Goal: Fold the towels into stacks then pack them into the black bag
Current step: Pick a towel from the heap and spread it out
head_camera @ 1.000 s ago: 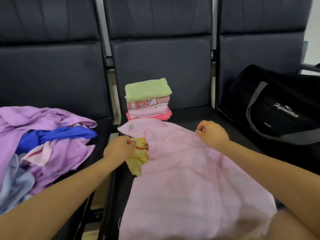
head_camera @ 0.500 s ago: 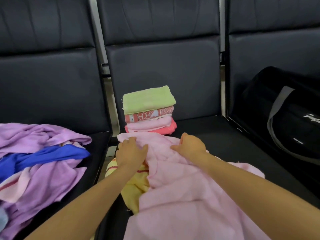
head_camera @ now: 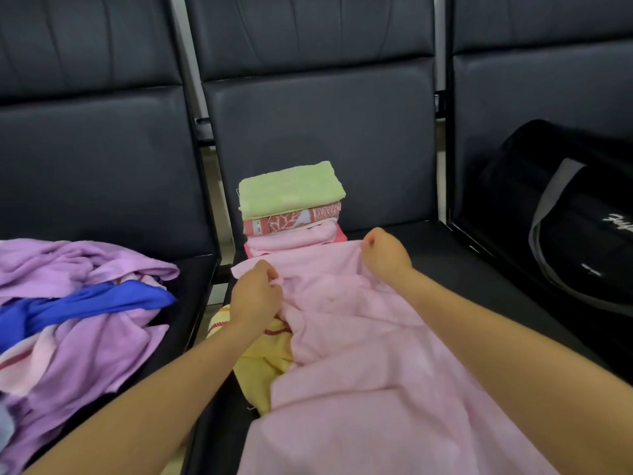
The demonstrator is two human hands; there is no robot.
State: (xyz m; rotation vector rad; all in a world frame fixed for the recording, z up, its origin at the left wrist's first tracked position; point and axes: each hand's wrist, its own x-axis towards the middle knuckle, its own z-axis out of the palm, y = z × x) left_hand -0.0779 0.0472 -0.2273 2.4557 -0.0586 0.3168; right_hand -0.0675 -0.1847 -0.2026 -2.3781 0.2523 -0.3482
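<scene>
Head view, all positions given from the folded stack (head_camera: 291,204).

- Folded stack: four towels, green on top, upright at the back of the middle seat (head_camera: 411,255).
- Pink towel (head_camera: 359,337): spread directly in front of the stack, its far edge touching the base. Judged soft, light and limp; it will sag, so the far corners are the best hold.
- Left hand (head_camera: 255,296): front-left of the stack, fingers curled, pinching the towel's far-left edge.
- Right hand (head_camera: 387,253): just right of the stack, fingers curled round the far-right corner.
- Yellow towel (head_camera: 263,358): partly under the pink one.
- Unfolded pile (head_camera: 78,303): purple and blue, well to the left.
- Black bag (head_camera: 565,228): well to the right; whether it is open cannot be told.
</scene>
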